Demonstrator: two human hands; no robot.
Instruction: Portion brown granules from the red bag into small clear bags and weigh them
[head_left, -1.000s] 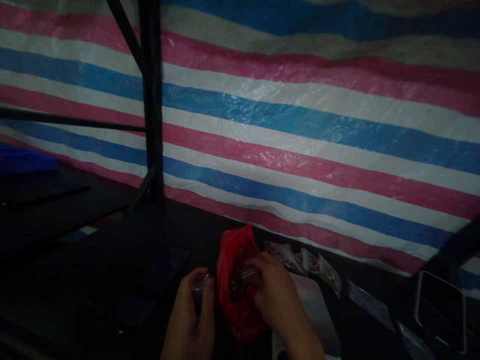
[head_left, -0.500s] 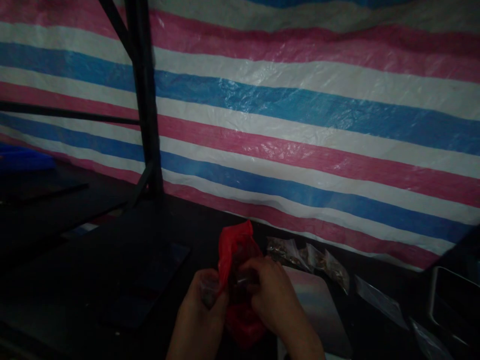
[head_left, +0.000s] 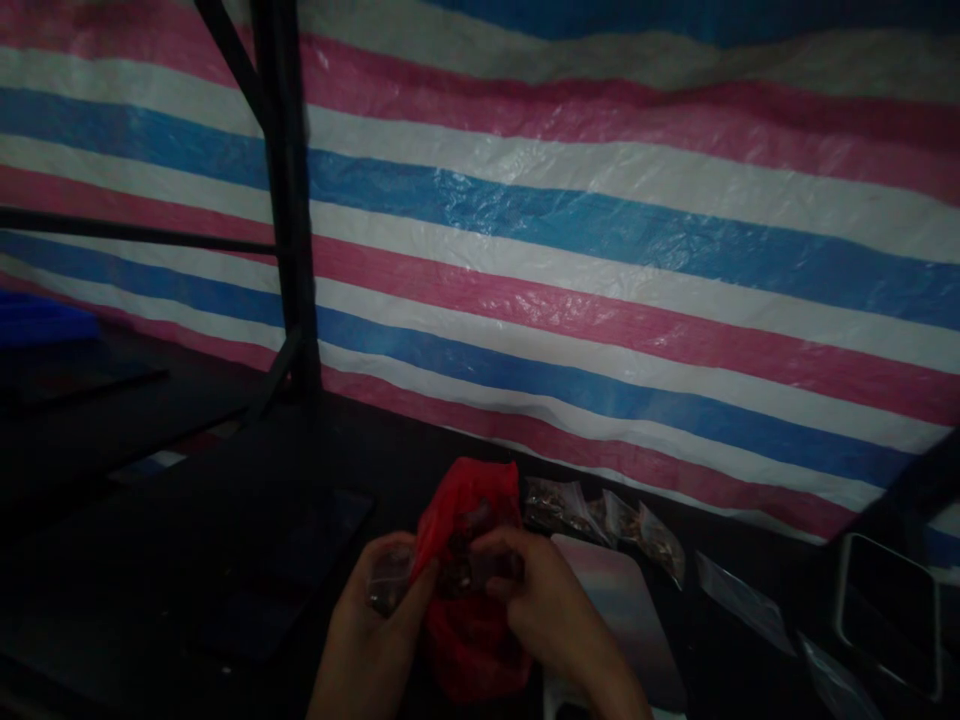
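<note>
At six o'clock on the dark counter (head_left: 187,560), low in our view, we work with both hands close together over a red plastic bag (head_left: 469,600). Light is poor; detail is thin.

Our left hand (head_left: 367,640) pinches a small clear pouch (head_left: 386,585) between thumb and fingers, at nine o'clock of the bag and touching it. Our right hand (head_left: 551,620) has its fingertips pressed together at the bag's open mouth, on something dark inside; we cannot tell what.

Step in hand, as we judge it: moving bits from bag to pouch, mid-transfer. The next move would call for the pouch mouth held open and brought just beside the right fingertips, so nothing spills.

Bag stands roughly upright, long axis twelve to six, mouth toward twelve o'clock and slumped a little. The pouch's own axis we cannot read.

At two o'clock of the bag, filled small packets (head_left: 600,515) lie in a row along the striped tarpaulin (head_left: 600,250). A pale flat slab (head_left: 622,610) sits at three o'clock, under our right wrist. Black frame post (head_left: 289,200) stands at eleven o'clock.
</note>
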